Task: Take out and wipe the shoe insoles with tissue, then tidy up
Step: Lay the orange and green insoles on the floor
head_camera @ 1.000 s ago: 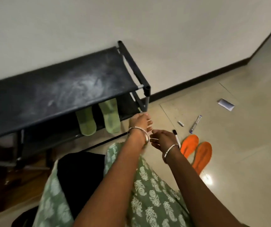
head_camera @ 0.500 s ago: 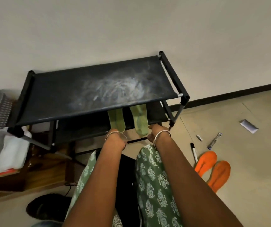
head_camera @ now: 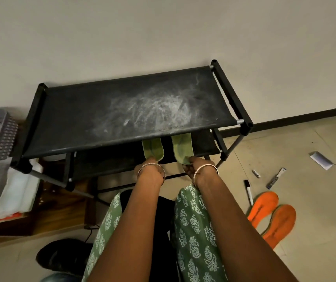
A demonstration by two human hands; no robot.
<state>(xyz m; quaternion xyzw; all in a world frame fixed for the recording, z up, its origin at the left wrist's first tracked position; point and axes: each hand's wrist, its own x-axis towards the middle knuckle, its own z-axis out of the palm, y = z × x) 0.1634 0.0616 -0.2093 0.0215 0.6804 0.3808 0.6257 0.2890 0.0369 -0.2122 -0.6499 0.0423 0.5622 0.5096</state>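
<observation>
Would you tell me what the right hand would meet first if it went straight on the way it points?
The right green insole, whose near end the right hand pinches; beyond it, probably the rack's lower shelf, though depth is unclear.

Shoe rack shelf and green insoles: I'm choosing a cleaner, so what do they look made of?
Top shelf: seemingly matte black fabric, rolled front edge, holding whitish dust smears. Green insoles: likely soft foam with cloth facing, dull, darker worn patches. Rack leg: bare grey metal tube, probably.
</observation>
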